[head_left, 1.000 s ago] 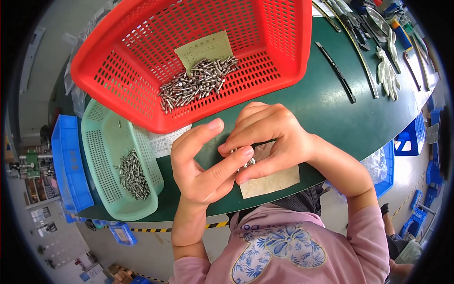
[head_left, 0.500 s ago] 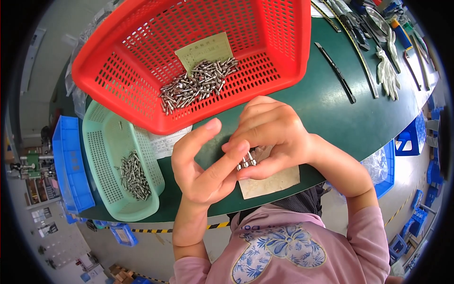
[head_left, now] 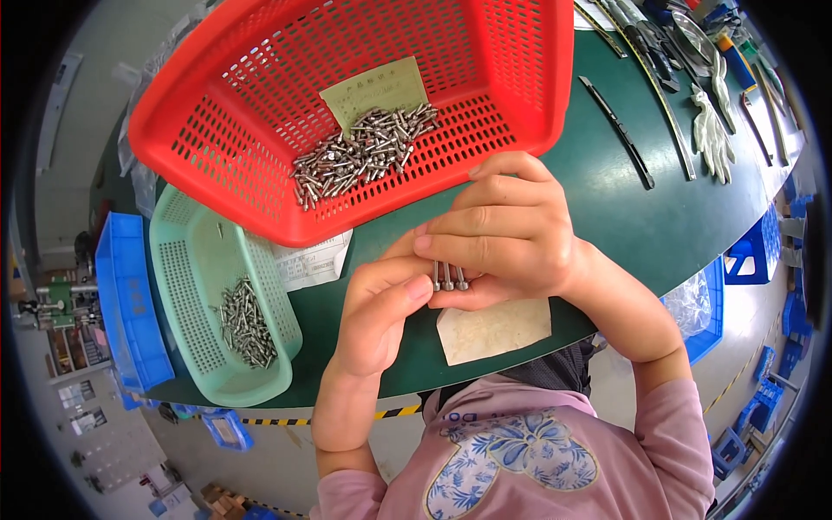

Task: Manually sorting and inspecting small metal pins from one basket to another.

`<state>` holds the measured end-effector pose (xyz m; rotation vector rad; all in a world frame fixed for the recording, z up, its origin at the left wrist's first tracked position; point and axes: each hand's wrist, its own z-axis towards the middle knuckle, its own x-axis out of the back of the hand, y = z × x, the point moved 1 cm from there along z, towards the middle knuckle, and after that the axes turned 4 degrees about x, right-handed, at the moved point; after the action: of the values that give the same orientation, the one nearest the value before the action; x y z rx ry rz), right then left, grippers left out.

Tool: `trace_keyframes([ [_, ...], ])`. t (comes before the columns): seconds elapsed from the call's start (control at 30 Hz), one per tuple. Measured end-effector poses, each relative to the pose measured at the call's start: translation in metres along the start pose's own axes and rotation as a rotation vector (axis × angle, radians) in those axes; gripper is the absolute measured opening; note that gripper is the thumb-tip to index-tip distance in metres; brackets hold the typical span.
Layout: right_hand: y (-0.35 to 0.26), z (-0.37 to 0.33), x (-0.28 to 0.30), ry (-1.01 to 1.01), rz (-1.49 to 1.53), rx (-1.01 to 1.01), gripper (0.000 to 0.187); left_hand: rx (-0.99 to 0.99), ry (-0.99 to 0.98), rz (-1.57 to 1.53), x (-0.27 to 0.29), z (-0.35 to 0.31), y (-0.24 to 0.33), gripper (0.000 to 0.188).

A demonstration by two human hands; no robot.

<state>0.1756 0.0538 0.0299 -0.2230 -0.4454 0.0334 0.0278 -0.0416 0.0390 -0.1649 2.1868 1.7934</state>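
Three small metal bolts (head_left: 449,283) stand side by side between my hands, their round heads toward me. My right hand (head_left: 511,230) is closed on them, fingers over the shanks and thumb beneath. My left hand (head_left: 374,316) closes against the row from the left, its thumb tip beside the leftmost bolt. Its other fingertips are partly hidden by my right hand. Beyond my hands, a red perforated basket (head_left: 511,143) holds a pile of similar bolts (head_left: 368,152) and a yellowish card (head_left: 377,91). A pale green basket (head_left: 186,325) at the left holds another pile of bolts (head_left: 247,325).
A beige paper piece (head_left: 494,334) lies on the green table (head_left: 624,230) near its front edge. A printed sheet (head_left: 316,260) is partly under the red basket. To the right lie a black cutter (head_left: 617,130), white glove (head_left: 712,139) and several tools. Blue bins (head_left: 130,299) stand left.
My left hand has closed in, its raised index finger now folded behind the bolts. My right fingers have straightened over the shanks, and the bolts now stand more upright.
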Motion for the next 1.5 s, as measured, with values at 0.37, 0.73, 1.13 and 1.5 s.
trace_keyframes([
  [0.37, 0.000, -0.002, -0.001, -0.017, 0.005, 0.033, 0.026, -0.070, -0.078, -0.119, 0.005, 0.001, -0.013, 0.021],
  [0.73, 0.000, -0.001, 0.000, 0.007, 0.027, 0.004, 0.028, -0.070, -0.073, -0.126, -0.002, 0.003, -0.005, 0.017],
  [1.13, 0.004, 0.001, 0.004, -0.039, 0.004, -0.029, 0.038, -0.194, 0.024, 0.215, -0.003, 0.003, -0.001, 0.019],
  [1.5, 0.008, 0.000, 0.001, 0.036, -0.081, 0.005, 0.046, -1.101, 0.318, 1.398, -0.010, 0.005, 0.004, 0.023],
])
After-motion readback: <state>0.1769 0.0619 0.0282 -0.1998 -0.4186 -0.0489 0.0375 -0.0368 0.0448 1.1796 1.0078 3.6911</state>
